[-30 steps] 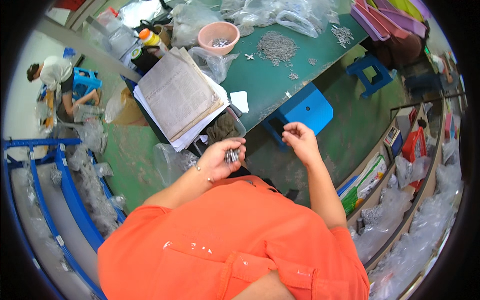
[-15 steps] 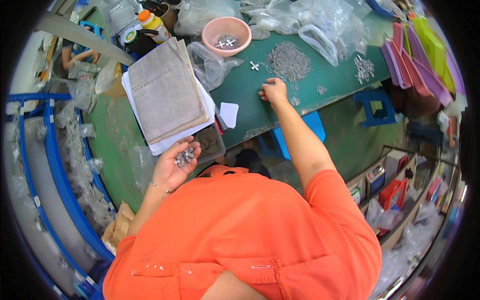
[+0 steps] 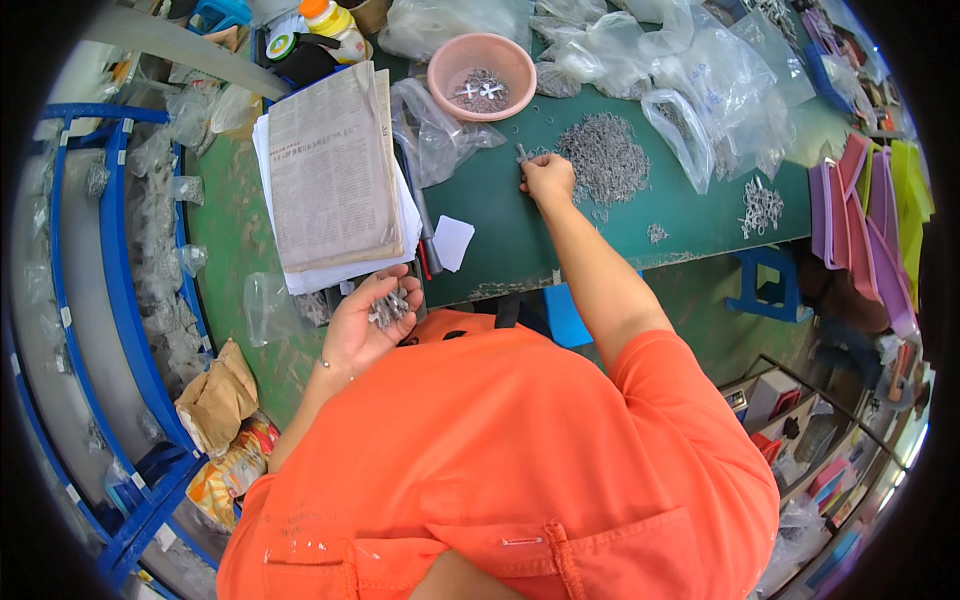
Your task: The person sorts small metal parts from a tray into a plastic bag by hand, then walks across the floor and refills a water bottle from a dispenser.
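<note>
My left hand [image 3: 368,325] is cupped with the palm up, fingers curled round several small grey metal pieces [image 3: 388,308]. It is low, beside the near edge of the green table. My right hand [image 3: 549,180] is over the tabletop, its fingertips pinched on a small metal piece [image 3: 521,152] whose full shape the fingers hide. Just right of that hand spreads a pile of small grey metal rings or hooks [image 3: 603,158]. Beyond it stands a pink plastic basket [image 3: 482,103] with similar small parts and pale cross-shaped pieces [image 3: 488,90] inside.
Folded newspapers [image 3: 335,180] on white papers lie left, beside a white card [image 3: 453,244]. Clear plastic bags [image 3: 690,110] crowd the far side. A smaller heap of metal parts [image 3: 762,207] is at right, near pink, purple and green bins [image 3: 865,215]. Blue shelving [image 3: 125,270] stands left.
My right hand has moved left and away from me to where a cross-shaped metal piece lay, and now pinches a piece there. My left hand still holds its pieces. The whole view has shifted.
</note>
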